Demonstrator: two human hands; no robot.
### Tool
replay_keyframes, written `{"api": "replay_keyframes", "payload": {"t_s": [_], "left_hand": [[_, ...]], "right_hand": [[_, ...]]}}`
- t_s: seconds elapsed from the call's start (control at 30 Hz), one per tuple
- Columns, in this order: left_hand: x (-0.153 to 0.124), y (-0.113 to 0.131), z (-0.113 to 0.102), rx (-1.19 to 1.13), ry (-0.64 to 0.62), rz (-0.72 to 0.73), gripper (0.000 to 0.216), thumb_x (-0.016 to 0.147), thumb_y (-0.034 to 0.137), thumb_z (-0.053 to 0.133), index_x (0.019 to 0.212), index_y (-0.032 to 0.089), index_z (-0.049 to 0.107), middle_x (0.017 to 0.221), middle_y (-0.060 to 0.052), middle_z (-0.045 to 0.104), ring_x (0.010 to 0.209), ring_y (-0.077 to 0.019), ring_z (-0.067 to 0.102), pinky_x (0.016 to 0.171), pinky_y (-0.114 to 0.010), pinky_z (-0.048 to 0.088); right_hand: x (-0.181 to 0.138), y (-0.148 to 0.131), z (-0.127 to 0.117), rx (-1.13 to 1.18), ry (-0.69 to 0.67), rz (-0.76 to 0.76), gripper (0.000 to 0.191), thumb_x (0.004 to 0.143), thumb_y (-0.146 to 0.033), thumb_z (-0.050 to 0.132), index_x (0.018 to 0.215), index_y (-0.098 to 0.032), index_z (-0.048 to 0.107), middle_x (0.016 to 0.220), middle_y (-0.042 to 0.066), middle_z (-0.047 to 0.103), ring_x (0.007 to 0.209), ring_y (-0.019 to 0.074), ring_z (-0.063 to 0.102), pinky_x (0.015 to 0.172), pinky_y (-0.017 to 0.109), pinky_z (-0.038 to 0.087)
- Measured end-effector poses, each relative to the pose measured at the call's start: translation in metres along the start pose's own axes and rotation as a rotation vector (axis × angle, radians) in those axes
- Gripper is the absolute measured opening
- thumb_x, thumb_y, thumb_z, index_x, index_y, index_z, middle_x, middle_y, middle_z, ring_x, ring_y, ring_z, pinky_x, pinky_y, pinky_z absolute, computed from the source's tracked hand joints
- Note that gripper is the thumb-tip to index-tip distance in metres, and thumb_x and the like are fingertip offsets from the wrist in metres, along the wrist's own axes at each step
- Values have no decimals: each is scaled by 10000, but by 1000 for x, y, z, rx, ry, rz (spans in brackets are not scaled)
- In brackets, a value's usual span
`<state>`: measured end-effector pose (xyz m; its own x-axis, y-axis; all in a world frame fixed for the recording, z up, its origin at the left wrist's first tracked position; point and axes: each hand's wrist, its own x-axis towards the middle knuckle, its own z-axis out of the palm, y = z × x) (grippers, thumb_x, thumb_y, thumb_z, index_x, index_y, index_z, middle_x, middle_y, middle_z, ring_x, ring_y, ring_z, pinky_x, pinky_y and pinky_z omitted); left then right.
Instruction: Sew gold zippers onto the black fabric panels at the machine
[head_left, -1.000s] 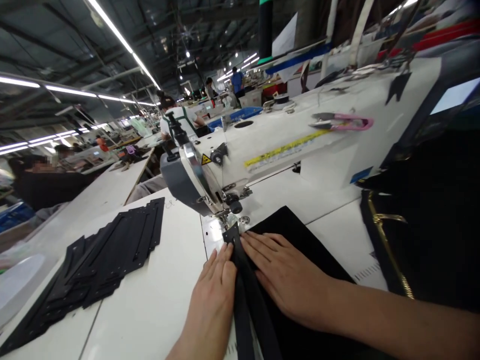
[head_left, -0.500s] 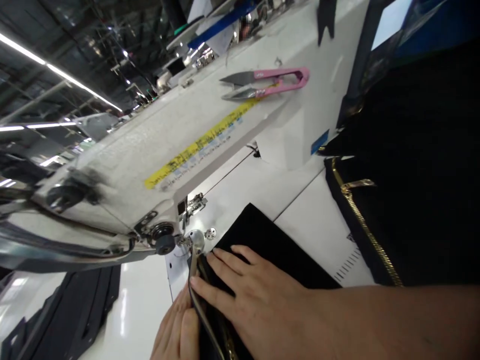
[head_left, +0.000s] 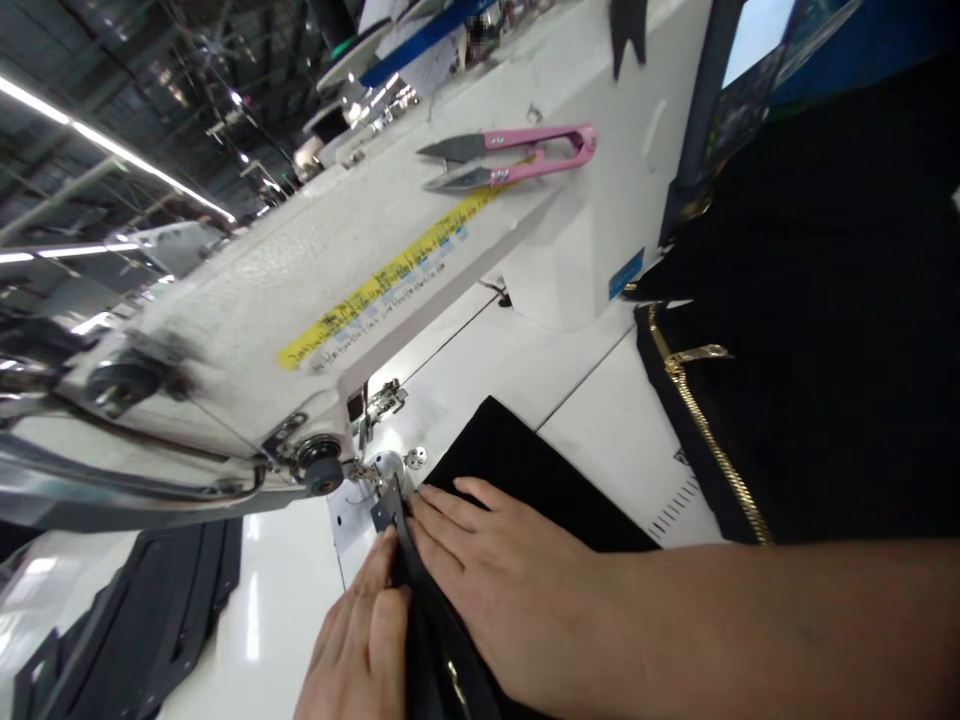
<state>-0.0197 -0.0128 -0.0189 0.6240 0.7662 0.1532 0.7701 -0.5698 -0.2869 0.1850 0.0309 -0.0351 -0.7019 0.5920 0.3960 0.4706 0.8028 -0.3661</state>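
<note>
- The right hand (head_left: pixel 510 590) is lying flat and spread, with its fingers stretched out. It is gripping nothing and is pressing down on a black fabric panel (head_left: pixel 540 465) near the counter's near edge.
- The left hand (head_left: pixel 360 650) is resting palm down just beside it. Its fingers are straight and close together, and their tips are touching a narrow black strip (head_left: pixel 396 525).
- The strip is running between the two hands, with its far end lying at the metal presser foot (head_left: pixel 373 472) of the sewing machine (head_left: pixel 247 300).
- The panel is looking soft and matte. One square corner is pointing away from the hands, across the smooth white counter (head_left: pixel 600 440).
- The single machine is stretching over the counter. Its body is white and finely pebbled, with a long yellow label (head_left: pixel 382 285) along its arm; the small print there is too fine to read.
- A small blue sticker (head_left: pixel 626 272) is sitting on the machine's base, its writing unreadable.
- One pair of pink-handled thread snips (head_left: pixel 510 155) with grey metal blades is lying on top of the machine.
- Short black ruler marks (head_left: pixel 679 512) are showing on the counter towards its right edge.
- A black bag (head_left: pixel 825 380) with one gold-toothed zipper (head_left: pixel 705 430) is occupying the right edge.
- Flat dark cut pieces (head_left: pixel 150 610), overlapping and too many to count, are lying at the near left corner.
</note>
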Motion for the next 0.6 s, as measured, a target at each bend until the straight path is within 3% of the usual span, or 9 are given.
{"api": "replay_keyframes", "payload": {"t_s": [0.17,0.37,0.6], "left_hand": [[3,13,-2,2,94,-38,371,811,62,300,1155,67,439,1194,-207,538,1100,-253,526,787,-363,531],[2,22,4,-111,172,-171,351,848,77,320,1119,119,539,1179,-154,567,1091,-235,535,866,-424,493],[3,33,6,-101,171,-261,348,845,41,320,1072,88,580,1143,-181,576,1099,-254,520,888,-431,472]], "right_hand": [[-1,-1,-1,-6,-34,-49,498,848,-266,408,1306,-72,376,1380,169,330,1295,258,244,1051,440,206],[0,-5,2,-84,-71,-80,479,875,-197,350,1345,-112,323,1394,152,307,1291,242,260,1037,447,254],[-2,-10,4,-178,-60,-107,514,855,-131,379,1362,-160,297,1395,107,314,1288,218,271,1034,423,292]]}}
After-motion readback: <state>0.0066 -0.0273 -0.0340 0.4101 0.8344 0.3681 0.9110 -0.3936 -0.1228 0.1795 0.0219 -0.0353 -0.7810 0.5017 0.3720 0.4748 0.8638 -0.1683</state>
